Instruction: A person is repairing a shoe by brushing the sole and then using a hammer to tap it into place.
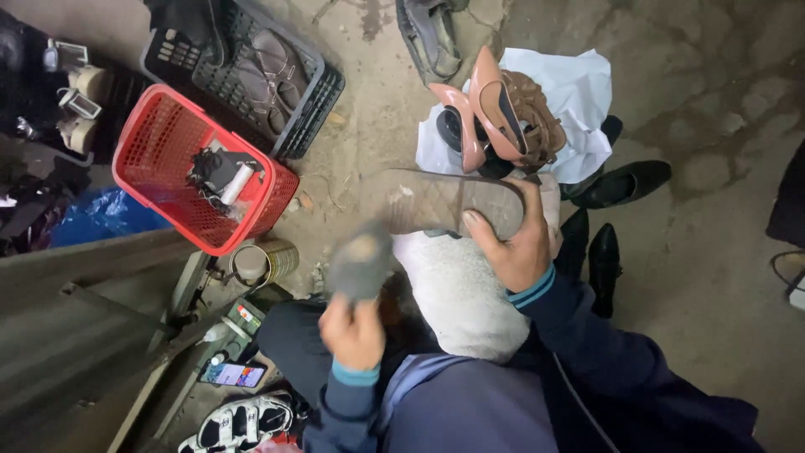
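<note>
Head view, right hand (518,243) gripping ridged rubber shoe sole (449,203), left hand (354,331) clutching blurred grey pad (360,264)

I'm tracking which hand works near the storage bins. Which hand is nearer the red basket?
Left. The left hand is below and right of the red basket; the right hand is farther right.

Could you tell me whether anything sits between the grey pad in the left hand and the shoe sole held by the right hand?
Nothing visible does. The left hand holds the blurred grey pad just short of the upturned shoe sole, which the right hand grips at its end; only open air lies between them.
</note>
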